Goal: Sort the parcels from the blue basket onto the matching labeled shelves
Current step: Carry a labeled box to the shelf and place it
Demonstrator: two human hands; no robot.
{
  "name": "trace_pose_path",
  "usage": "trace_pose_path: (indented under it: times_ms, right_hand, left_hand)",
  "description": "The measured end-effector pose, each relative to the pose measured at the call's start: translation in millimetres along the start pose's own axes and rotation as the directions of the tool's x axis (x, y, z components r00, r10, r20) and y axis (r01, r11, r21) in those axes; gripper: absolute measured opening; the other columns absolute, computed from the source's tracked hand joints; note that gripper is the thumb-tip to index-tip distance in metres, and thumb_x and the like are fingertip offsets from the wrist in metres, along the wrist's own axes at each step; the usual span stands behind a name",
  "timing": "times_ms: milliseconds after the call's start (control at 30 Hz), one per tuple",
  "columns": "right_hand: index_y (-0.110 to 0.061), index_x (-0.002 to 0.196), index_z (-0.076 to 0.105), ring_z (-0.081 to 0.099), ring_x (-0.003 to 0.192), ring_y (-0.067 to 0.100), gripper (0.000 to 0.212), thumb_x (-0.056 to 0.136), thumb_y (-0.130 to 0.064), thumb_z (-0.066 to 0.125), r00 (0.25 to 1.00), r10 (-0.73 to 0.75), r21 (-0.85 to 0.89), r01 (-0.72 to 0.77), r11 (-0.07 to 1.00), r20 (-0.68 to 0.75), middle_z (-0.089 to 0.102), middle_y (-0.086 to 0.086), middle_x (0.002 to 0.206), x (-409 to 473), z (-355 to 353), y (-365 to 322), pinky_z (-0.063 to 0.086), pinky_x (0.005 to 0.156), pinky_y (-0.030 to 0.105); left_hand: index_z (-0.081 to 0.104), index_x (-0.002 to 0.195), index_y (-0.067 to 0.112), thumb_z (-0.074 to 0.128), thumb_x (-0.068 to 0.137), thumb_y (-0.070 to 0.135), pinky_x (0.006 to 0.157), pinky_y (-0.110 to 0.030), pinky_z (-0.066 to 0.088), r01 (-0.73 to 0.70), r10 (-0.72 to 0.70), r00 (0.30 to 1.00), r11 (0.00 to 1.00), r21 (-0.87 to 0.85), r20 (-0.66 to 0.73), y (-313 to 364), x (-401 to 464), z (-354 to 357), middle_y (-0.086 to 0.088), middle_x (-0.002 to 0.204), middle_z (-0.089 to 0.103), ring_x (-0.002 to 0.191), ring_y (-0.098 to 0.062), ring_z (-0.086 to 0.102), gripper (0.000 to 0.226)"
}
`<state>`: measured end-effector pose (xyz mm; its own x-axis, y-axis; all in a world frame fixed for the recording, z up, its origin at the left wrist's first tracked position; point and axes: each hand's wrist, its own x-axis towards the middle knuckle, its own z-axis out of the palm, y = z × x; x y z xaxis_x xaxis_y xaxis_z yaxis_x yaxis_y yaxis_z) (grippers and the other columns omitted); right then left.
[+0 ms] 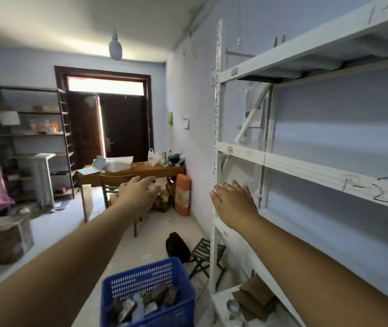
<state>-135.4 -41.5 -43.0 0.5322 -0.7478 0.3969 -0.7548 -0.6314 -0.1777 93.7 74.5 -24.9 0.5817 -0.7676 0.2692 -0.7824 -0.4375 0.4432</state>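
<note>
A blue plastic basket (pixel 145 278) stands on the floor at the bottom centre, with several small parcels (pixel 141 305) lying inside it. To its right rises a white metal shelf unit (pixel 306 168) with small red-and-white labels (pixel 230 150) on the shelf fronts. Both my arms reach forward at chest height. My left hand (pixel 138 194) hangs in the air with straight fingers and holds nothing. My right hand (pixel 234 201) is also empty, fingers spread, right beside the shelf unit's front post.
Brown cardboard pieces (pixel 256 298) lie on the bottom shelf. A small black folding stool (pixel 203 256) and a black bag (pixel 176 246) sit on the floor beyond the basket. Farther off are a wooden desk (pixel 131 171), a chair, an orange roll (pixel 183 194) and a cardboard box (pixel 4 239) at left.
</note>
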Motion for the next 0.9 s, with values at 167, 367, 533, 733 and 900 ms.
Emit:
trace_pose_path:
  times_ms: [167, 367, 533, 733, 900]
  right_hand:
    - [-0.026, 0.145, 0.043, 0.021, 0.148, 0.026, 0.052, 0.103, -0.047, 0.023, 0.999, -0.037, 0.067, 0.036, 0.997, 0.014, 0.035, 0.003, 0.156, 62.3, 41.9, -19.2, 0.010, 0.120, 0.043]
    - [-0.027, 0.147, 0.039, 0.014, 0.150, 0.027, 0.054, 0.102, -0.050, 0.021, 0.994, -0.093, 0.155, 0.084, 0.984, 0.051, 0.029, 0.004, 0.159, 131.8, 92.2, -19.8, 0.013, 0.122, 0.047]
    - [-0.027, 0.147, 0.039, 0.013, 0.150, 0.026, 0.053, 0.103, -0.049, 0.020, 0.983, -0.179, 0.197, 0.166, 0.966, 0.047, 0.030, 0.003, 0.159, 202.9, 127.8, -16.8, 0.011, 0.122, 0.048]
    - [-0.026, 0.147, 0.040, 0.014, 0.150, 0.027, 0.053, 0.103, -0.048, 0.020, 0.960, -0.259, 0.208, 0.234, 0.950, 0.103, 0.031, 0.004, 0.158, 285.2, 165.8, -15.3, 0.010, 0.122, 0.047]
    - [-0.027, 0.146, 0.042, 0.016, 0.149, 0.030, 0.056, 0.102, -0.048, 0.013, 0.942, -0.299, 0.220, 0.263, 0.939, 0.152, 0.033, 0.005, 0.157, 343.0, 217.2, -19.4, 0.009, 0.121, 0.048]
  left_hand:
    - [0.045, 0.141, 0.037, 0.036, 0.096, 0.056, 0.109, -0.054, 0.033, 0.074, -0.074, 0.996, 0.997, -0.003, -0.044, -33.9, 38.5, 4.4, -0.001, 0.151, 0.041, 0.138, -0.030, 0.037, 0.050]
    - [0.047, 0.138, 0.038, 0.032, 0.099, 0.049, 0.102, -0.052, 0.035, 0.188, -0.187, 0.980, 0.982, 0.003, -0.064, -47.6, 91.6, 33.0, -0.002, 0.147, 0.045, 0.132, -0.031, 0.041, 0.043]
    - [0.049, 0.132, 0.038, 0.029, 0.097, 0.047, 0.098, -0.052, 0.035, 0.290, -0.289, 0.952, 0.957, 0.004, -0.103, -51.6, 137.1, 54.7, -0.004, 0.139, 0.049, 0.127, -0.030, 0.044, 0.041]
    - [0.054, 0.120, 0.035, 0.011, 0.075, 0.061, 0.095, -0.053, 0.044, 0.394, -0.389, 0.914, 0.919, 0.023, -0.118, -89.6, 214.0, 87.6, -0.007, 0.132, 0.057, 0.119, -0.032, 0.052, 0.067]
    - [0.052, 0.130, 0.034, 0.017, 0.080, 0.058, 0.102, -0.054, 0.040, 0.436, -0.431, 0.891, 0.900, 0.002, -0.143, -115.8, 249.4, 114.5, -0.005, 0.141, 0.053, 0.126, -0.032, 0.048, 0.065]
